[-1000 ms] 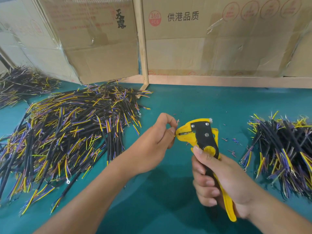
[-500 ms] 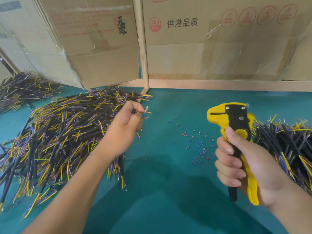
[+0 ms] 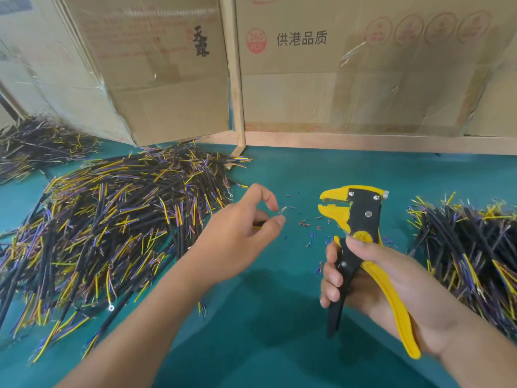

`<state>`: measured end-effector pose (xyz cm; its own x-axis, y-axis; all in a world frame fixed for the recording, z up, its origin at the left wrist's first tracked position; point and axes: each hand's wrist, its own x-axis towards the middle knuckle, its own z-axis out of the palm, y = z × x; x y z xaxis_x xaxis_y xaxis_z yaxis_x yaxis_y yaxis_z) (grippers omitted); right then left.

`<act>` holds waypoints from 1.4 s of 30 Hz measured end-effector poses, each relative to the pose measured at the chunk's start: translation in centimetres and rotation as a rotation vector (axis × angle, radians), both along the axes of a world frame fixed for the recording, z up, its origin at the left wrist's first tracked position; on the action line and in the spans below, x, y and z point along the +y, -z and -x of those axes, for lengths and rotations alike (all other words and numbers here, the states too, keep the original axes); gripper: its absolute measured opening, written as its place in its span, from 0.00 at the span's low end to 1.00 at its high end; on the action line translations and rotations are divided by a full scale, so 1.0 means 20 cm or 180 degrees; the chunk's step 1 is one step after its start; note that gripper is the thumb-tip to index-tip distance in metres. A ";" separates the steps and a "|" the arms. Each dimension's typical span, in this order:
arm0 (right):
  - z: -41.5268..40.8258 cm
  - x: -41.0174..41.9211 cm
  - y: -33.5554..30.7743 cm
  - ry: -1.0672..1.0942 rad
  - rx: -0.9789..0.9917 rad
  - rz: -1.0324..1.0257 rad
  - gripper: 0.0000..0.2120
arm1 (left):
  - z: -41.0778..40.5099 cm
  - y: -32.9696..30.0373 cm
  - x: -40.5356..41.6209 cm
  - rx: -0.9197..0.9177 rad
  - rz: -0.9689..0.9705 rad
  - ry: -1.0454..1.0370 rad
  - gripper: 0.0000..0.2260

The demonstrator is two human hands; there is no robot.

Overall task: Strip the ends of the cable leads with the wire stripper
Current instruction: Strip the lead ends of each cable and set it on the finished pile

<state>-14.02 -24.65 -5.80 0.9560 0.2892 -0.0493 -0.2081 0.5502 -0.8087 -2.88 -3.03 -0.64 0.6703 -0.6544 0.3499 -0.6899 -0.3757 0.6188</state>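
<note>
A second earlier the left hand point(image 3: 240, 236) pinched a lead end right at the nose of the wire stripper point(image 3: 361, 242); then it swung away over the big cable pile point(image 3: 112, 219) on the left, and now it came back toward the middle — near the stripper, but apart from it. Its fingers loosened, with a small bare wire tip point(image 3: 282, 210) at the fingertips. The right hand point(image 3: 386, 287) moved the stripper right, then back inward, and the handles spread — the jaws stood open.
</note>
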 end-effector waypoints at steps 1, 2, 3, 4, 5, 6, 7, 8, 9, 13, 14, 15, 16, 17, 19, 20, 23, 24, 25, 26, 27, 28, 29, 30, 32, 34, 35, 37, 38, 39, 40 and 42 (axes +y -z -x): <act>0.00 0.01 0.00 0.0004 0.0009 0.0040 0.15 | 0.00 0.00 0.00 -0.0016 -0.0003 -0.0011 0.06; 0.00 0.01 0.00 0.0021 0.0024 0.0088 0.16 | 0.01 0.00 -0.01 -0.0026 0.0009 -0.0010 0.06; 0.01 0.02 0.00 0.0037 0.0038 0.0130 0.16 | 0.01 0.00 -0.01 -0.0019 0.0032 0.0001 0.06; 0.02 0.02 -0.01 0.0021 0.0043 0.0157 0.16 | 0.01 0.01 -0.01 0.0006 0.0060 0.0014 0.06; 0.03 0.03 -0.02 -0.0028 0.0046 0.0171 0.16 | 0.01 0.01 -0.01 0.0037 0.0087 0.0028 0.07; 0.04 0.04 -0.03 -0.0090 0.0061 0.0182 0.16 | 0.01 0.01 -0.01 0.0055 0.0117 0.0041 0.07; 0.05 0.05 -0.04 -0.0138 0.0088 0.0195 0.16 | 0.01 0.01 -0.01 0.0057 0.0143 0.0053 0.08; 0.05 0.06 -0.04 -0.0160 0.0125 0.0213 0.17 | 0.02 0.01 -0.02 0.0049 0.0164 0.0064 0.10; 0.05 0.07 -0.05 -0.0153 0.0162 0.0241 0.17 | 0.02 0.01 -0.02 0.0036 0.0172 0.0075 0.11; 0.07 0.09 -0.07 -0.0166 0.0238 0.0373 0.19 | 0.04 0.02 -0.03 -0.0029 0.0132 0.0105 0.13; 0.07 0.09 -0.07 -0.0192 0.0244 0.0395 0.19 | 0.05 0.02 -0.03 -0.0045 0.0117 0.0115 0.14; 0.07 0.09 -0.07 -0.0218 0.0249 0.0415 0.19 | 0.05 0.02 -0.04 -0.0064 0.0097 0.0128 0.14; 0.07 0.09 -0.08 -0.0242 0.0250 0.0434 0.19 | 0.05 0.02 -0.04 -0.0079 0.0079 0.0144 0.14; 0.08 0.09 -0.08 -0.0258 0.0248 0.0453 0.19 | 0.05 0.02 -0.04 -0.0080 0.0062 0.0162 0.15; 0.08 0.10 -0.09 -0.0278 0.0237 0.0498 0.18 | 0.05 0.02 -0.04 -0.0080 0.0023 0.0200 0.16; 0.09 0.10 -0.09 -0.0291 0.0227 0.0527 0.18 | 0.05 0.02 -0.04 -0.0095 -0.0007 0.0212 0.17; 0.10 0.11 -0.11 -0.0345 0.0188 0.0627 0.18 | 0.05 0.02 -0.03 -0.0101 -0.0085 0.0213 0.17; 0.10 0.11 -0.12 -0.0368 0.0171 0.0654 0.18 | 0.05 0.02 -0.03 -0.0093 -0.0099 0.0221 0.17; 0.10 0.11 -0.12 -0.0385 0.0164 0.0678 0.18 | 0.06 0.02 -0.03 -0.0088 -0.0117 0.0235 0.18; 0.11 0.11 -0.13 -0.0391 0.0170 0.0706 0.17 | 0.06 0.02 -0.04 -0.0086 -0.0137 0.0251 0.18; 0.11 0.11 -0.13 -0.0387 0.0181 0.0740 0.17 | 0.06 0.01 -0.04 -0.0090 -0.0158 0.0261 0.18; 0.11 0.11 -0.14 -0.0379 0.0194 0.0773 0.17 | 0.06 0.01 -0.04 -0.0097 -0.0177 0.0264 0.18; 0.11 0.11 -0.14 -0.0371 0.0208 0.0797 0.16 | 0.06 0.01 -0.04 -0.0092 -0.0189 0.0266 0.18; 0.11 0.11 -0.14 -0.0367 0.0223 0.0810 0.16 | 0.06 0.01 -0.04 -0.0075 -0.0190 0.0273 0.18; 0.12 0.12 -0.15 -0.0369 0.0250 0.0823 0.16 | 0.06 0.01 -0.03 -0.0034 -0.0178 0.0300 0.18; 0.12 0.12 -0.15 -0.0362 0.0295 0.0825 0.16 | 0.07 0.01 -0.03 0.0005 -0.0168 0.0326 0.18; 0.12 0.13 -0.15 -0.0359 0.0325 0.0823 0.16 | 0.07 0.01 -0.03 0.0034 -0.0157 0.0343 0.18; 0.12 0.13 -0.15 -0.0369 0.0378 0.0816 0.16 | 0.07 0.01 -0.03 0.0095 -0.0129 0.0390 0.18; 0.12 0.14 -0.16 -0.0371 0.0393 0.0821 0.17 | 0.07 0.00 -0.03 0.0109 -0.0120 0.0412 0.18; 0.12 0.14 -0.16 -0.0365 0.0405 0.0832 0.17 | 0.07 0.00 -0.03 0.0118 -0.0115 0.0425 0.18; 0.12 0.14 -0.16 -0.0350 0.0414 0.0840 0.18 | 0.07 0.00 -0.03 0.0136 -0.0105 0.0434 0.18; 0.12 0.16 -0.16 -0.0309 0.0432 0.0818 0.19 | 0.07 0.00 -0.03 0.0230 -0.0060 0.0463 0.18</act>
